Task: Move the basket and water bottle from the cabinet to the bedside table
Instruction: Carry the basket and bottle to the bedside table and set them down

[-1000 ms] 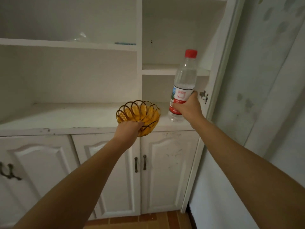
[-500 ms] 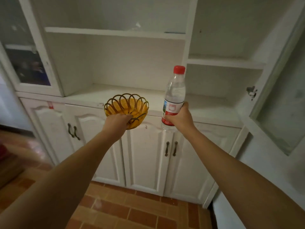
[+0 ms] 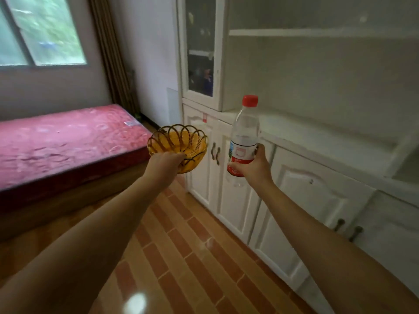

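My left hand (image 3: 164, 165) grips the near rim of a small orange wire basket (image 3: 179, 143), holding it in the air, level and empty. My right hand (image 3: 254, 167) is wrapped around the lower part of a clear water bottle (image 3: 246, 129) with a red cap and a red and white label, held upright. Both objects are off the white cabinet (image 3: 294, 137), which stands to the right. No bedside table is in view.
A bed with a red mattress (image 3: 63, 141) on a wooden frame fills the left. Behind it are a window (image 3: 43, 30) and a brown curtain (image 3: 111, 53). A strip of brown tiled floor (image 3: 181, 245) runs between bed and cabinet.
The view has swung left, away from the cabinet shelf toward the bed and window. Both hands still carry the basket and bottle, now clear of the cabinet counter.
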### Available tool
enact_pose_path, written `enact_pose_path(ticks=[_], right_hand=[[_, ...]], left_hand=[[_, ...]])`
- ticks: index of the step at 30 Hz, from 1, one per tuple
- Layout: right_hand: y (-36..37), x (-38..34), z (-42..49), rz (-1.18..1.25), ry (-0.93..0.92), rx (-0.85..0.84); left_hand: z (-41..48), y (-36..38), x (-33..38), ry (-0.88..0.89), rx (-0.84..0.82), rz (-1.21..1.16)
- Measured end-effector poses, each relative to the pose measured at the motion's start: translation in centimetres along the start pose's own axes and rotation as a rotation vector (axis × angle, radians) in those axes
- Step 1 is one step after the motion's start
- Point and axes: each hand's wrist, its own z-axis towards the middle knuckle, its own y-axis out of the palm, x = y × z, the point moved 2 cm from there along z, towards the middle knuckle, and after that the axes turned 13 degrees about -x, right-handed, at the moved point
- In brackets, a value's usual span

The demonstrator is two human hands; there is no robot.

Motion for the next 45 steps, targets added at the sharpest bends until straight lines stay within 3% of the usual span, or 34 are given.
enact_pose_path(ticks=[12,21,34,45], right_hand=[[21.1,-4.8,1.3,0.082,-0.18,-0.488],[35.4,-8.8,-2.1,0.162,-0.231,-0.797],[50.5,-14.0,-6.4,0.209,-0.281,-0.969],[63.2,-15.8,-5.1,0.208,-0.291,-1.063]], left_hand=[[-16.7,-0.2,-14.9,-0.546,-0.053,0.045],[-29.0,0.2,-22.8,-0.855,-0.09,0.089],[-41.1,0.3,-32.2,-1.104,-0.103,0.046],[-44.6,3.1,-42.4,-1.217,-0.105,-0.006]])
